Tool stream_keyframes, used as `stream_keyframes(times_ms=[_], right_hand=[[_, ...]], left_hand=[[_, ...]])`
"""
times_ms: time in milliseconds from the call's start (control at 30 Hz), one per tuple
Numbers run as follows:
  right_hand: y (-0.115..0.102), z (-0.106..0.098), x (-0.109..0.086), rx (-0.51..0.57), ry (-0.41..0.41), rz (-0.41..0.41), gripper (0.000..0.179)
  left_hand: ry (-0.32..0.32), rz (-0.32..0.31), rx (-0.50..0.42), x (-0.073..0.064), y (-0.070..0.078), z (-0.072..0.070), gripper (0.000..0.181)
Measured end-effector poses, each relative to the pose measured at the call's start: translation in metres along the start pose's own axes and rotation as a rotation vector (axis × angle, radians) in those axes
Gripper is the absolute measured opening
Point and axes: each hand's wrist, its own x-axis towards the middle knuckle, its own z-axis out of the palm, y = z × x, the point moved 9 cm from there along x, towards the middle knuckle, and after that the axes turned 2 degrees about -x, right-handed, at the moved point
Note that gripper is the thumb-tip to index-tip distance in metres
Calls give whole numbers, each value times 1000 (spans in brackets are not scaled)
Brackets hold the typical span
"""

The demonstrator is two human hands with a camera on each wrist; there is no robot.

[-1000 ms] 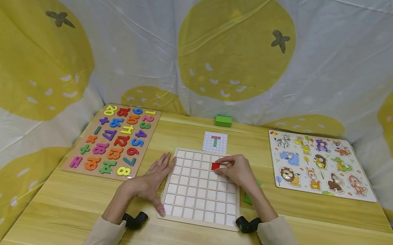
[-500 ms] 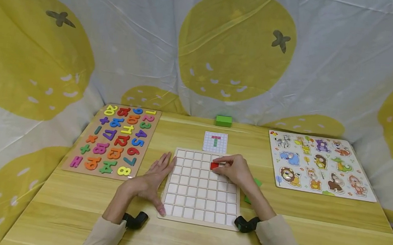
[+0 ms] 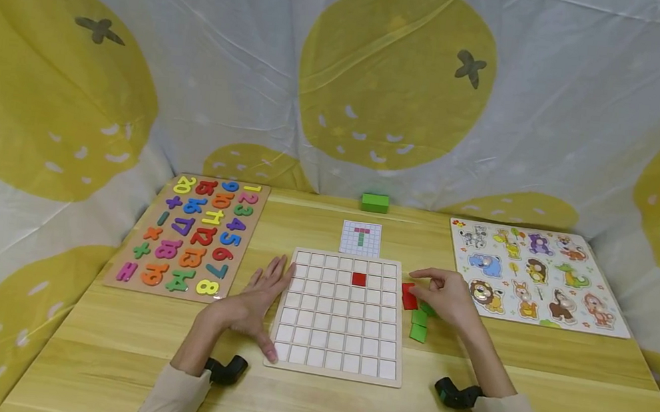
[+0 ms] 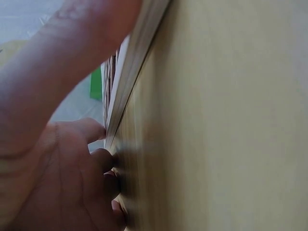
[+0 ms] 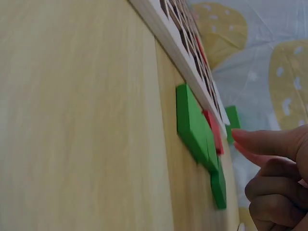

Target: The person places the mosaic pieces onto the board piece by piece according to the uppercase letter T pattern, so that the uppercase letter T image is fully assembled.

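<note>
A pale wooden grid board (image 3: 334, 373) lies in the middle of the table, with one red square tile (image 3: 359, 279) set in a cell of its second row. My left hand (image 3: 249, 306) is spread along the board's left edge, thumb at the near corner and fingertips at the far part of that side. My right hand (image 3: 448, 300) is over the red tiles (image 3: 408, 297) just right of the board. Its thumb and index finger are apart, with nothing between them in the right wrist view. Several green tiles (image 5: 193, 122) lie beside the red ones, partly under that hand.
Behind the board lies a small pattern card (image 3: 361, 239) with a red and green T. Farther back is a green block (image 3: 375, 203). A number puzzle (image 3: 139, 240) lies left, an animal puzzle (image 3: 515, 279) right. A patterned curtain (image 3: 247, 76) hangs behind the table.
My right hand has let go of the red tile in the second-row cell and moved right to the loose tiles beside the board. My left hand has stayed in place.
</note>
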Motion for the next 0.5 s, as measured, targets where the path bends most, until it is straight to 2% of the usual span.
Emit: stream_keyframes(times_ms=[300,500], right_hand=[[15,-1,1,27,-59,62,34],[20,0,5,37,-55,120,31]], left_hand=[[2,2,-10,0,-1,0,163],[0,8,-11,0,-1,0,163]])
